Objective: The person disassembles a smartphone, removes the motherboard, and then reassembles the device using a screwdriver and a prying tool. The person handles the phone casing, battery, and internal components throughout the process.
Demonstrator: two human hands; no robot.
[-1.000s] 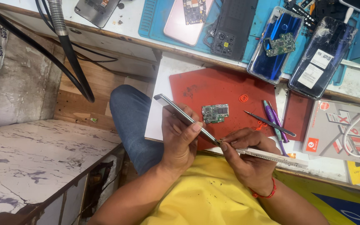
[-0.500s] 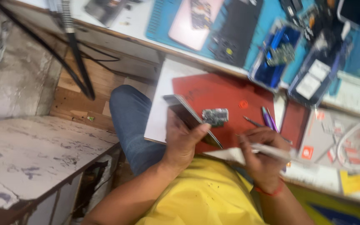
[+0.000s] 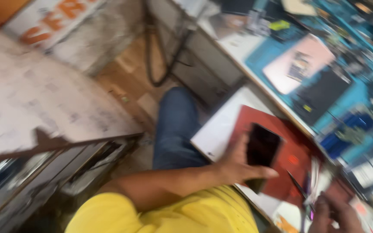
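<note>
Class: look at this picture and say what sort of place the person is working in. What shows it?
Probably a phone repair bench. The left hand holds a dark phone over a red work mat, and opened phones lie on a blue mat behind.

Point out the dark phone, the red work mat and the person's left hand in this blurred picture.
dark phone [image 3: 262,146], head view, middle of its black face.
red work mat [image 3: 291,162], head view, bare patch right of the phone.
left hand [image 3: 238,166], head view, back of the hand holding the phone.
</note>
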